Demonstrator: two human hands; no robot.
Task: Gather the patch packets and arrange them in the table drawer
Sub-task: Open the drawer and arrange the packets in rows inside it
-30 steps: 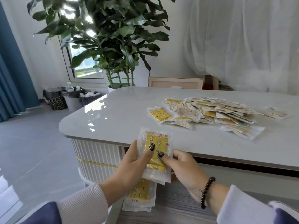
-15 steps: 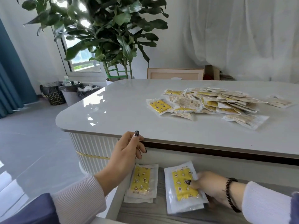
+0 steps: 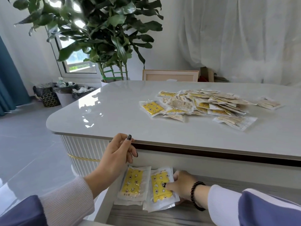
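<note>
The table drawer stands pulled out below the tabletop, its floor grey wood. Two small stacks of yellow patch packets lie side by side in its left end. My right hand grips the right stack, thumb on top and fingers at its far edge. The left stack lies untouched beside it. My left hand hovers at the table's front edge with fingers loosely curled, holding nothing. A heap of several more packets lies on the grey tabletop at the right.
A large potted plant stands behind the table's far left corner. A framed board leans behind the table. Bins with black bags sit on the floor at the left, near a blue curtain.
Both hands held a stack of packets above the drawer. My right hand has lowered it into the drawer next to the first stack. My left hand let go and rose to the table edge.
</note>
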